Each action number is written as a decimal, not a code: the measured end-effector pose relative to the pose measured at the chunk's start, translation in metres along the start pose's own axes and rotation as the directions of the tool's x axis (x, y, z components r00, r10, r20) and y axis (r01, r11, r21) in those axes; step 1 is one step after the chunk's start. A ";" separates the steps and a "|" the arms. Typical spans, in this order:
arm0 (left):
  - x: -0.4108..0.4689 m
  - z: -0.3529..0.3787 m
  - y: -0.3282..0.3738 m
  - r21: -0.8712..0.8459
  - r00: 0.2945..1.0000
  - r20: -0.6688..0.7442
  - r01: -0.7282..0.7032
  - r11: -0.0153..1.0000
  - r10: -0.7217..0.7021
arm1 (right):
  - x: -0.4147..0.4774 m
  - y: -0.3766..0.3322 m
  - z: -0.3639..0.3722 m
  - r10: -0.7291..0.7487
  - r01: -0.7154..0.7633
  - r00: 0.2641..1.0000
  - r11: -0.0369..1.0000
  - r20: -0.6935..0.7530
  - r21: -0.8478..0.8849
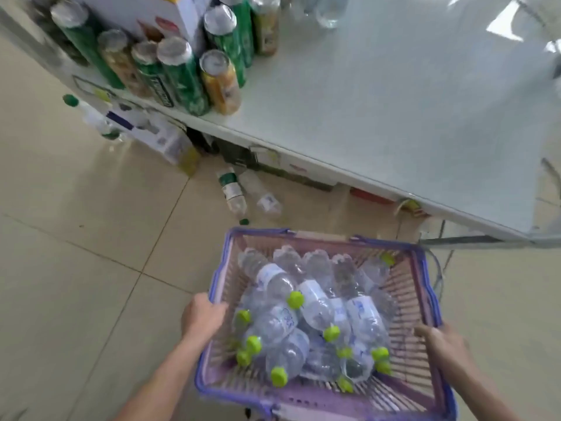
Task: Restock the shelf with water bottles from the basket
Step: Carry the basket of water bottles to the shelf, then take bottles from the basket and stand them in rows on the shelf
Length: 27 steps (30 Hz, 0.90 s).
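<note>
A pink basket with a purple rim [423, 262] hangs low in the middle of the view, over the tiled floor. Several clear water bottles with lime-green caps [283, 317] lie piled inside it. My left hand [202, 319] grips the basket's left rim. My right hand [441, 340] holds its right rim. The white shelf [394, 110] runs diagonally above the basket, and its right part is bare.
Several tall green and orange tubes [182, 77] and a white box stand at the shelf's left end. Clear bottles [329, 10] stand at the back. Two bottles [232, 189] lie on the floor under the shelf edge, beside boxes [161, 141].
</note>
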State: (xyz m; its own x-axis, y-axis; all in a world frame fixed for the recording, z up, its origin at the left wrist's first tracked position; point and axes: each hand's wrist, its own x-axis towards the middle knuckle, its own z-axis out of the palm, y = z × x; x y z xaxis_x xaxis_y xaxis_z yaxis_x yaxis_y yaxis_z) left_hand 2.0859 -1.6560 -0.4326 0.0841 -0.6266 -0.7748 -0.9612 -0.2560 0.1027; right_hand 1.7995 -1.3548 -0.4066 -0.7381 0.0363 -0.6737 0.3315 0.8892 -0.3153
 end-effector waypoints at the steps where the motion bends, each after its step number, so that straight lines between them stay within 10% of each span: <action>1: 0.011 0.016 0.006 0.014 1.000 0.007 -0.019 1.000 0.019 | 0.010 0.013 0.003 0.037 -0.037 0.999 0.999 -0.031 -0.003; 14: 0.086 0.107 0.121 -0.116 0.902 0.015 -0.427 0.897 0.431 | 0.164 0.065 0.018 0.175 -0.123 0.955 0.968 -0.239 0.217; 27: 0.116 0.095 0.213 -0.138 0.862 -0.135 -0.504 0.852 0.488 | 0.206 0.011 0.008 0.042 0.040 0.954 0.963 -0.295 0.266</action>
State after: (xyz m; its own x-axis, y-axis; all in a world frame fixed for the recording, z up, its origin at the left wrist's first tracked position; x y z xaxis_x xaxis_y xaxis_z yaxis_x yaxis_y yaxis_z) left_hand 1.8658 -1.7131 -0.5595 -0.3614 -0.7648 -0.5334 -0.8253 -0.0038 0.5646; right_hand 1.6558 -1.3416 -0.5539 -0.8641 0.2068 -0.4588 0.4460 0.7369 -0.5079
